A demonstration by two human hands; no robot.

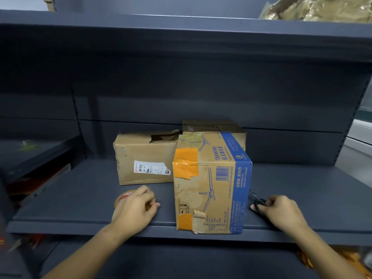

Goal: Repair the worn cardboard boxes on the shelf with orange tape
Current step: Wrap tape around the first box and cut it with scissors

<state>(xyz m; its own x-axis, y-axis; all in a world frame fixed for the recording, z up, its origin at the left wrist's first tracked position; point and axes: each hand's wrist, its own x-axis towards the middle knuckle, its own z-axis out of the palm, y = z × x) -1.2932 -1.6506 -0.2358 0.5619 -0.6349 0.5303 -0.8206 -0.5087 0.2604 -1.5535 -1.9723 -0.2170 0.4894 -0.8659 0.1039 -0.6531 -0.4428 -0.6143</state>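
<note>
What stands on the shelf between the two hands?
In the head view, the fan box with orange tape patches stands between the left hand and the right hand.

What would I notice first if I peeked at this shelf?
Probably the fan box with its blue stripe, standing at the front of the grey shelf with bright orange tape patches on its corner. Left of it sits a plain brown box with a torn top. The left hand rests on the tape roll, and the right hand holds black scissors.
</note>
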